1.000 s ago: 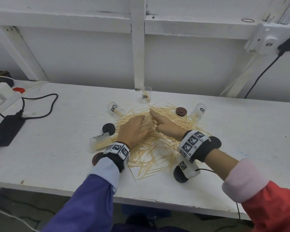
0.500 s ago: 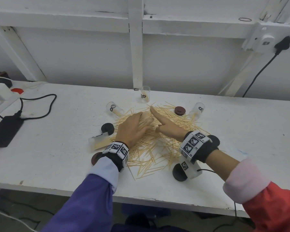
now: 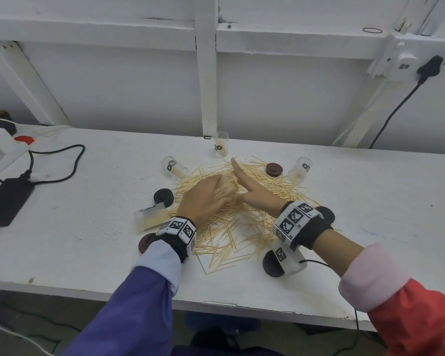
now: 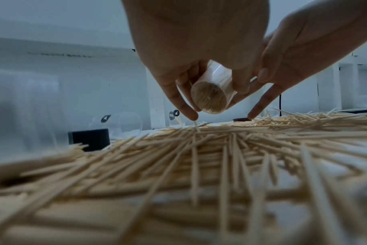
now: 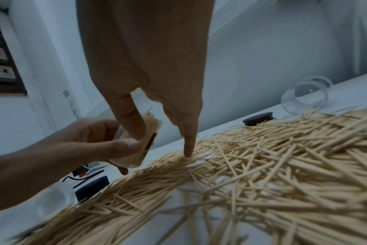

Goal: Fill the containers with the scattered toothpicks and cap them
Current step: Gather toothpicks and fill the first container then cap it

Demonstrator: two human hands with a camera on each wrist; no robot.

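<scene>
A pile of loose toothpicks [image 3: 242, 227] covers the middle of the white table [image 3: 88, 240]. My left hand [image 3: 216, 194] grips a clear round container [image 4: 209, 96] packed with toothpicks, tilted just above the pile; this container [image 5: 136, 145] also shows in the right wrist view. My right hand [image 3: 238, 179] is beside it with straight fingers. Its forefinger tip [image 5: 187, 152] touches the pile and its thumb [image 5: 128, 121] lies against the container. Other clear containers stand upright [image 3: 221, 145] or lie on their sides [image 3: 174, 167] [image 3: 299, 169] [image 3: 150, 217] around the pile. A brown cap [image 3: 274, 168] and a black cap [image 3: 163, 197] lie loose.
A black power adapter [image 3: 5, 199] with its cable [image 3: 62, 160] and a white power strip [image 3: 0, 147] lie at the table's left end. A white post [image 3: 207, 86] rises behind the upright container. A black cable [image 3: 396, 106] hangs on the wall at right.
My left hand has tipped the filled container up off the pile. My right forefinger has stretched out farther toward the back of the pile.
</scene>
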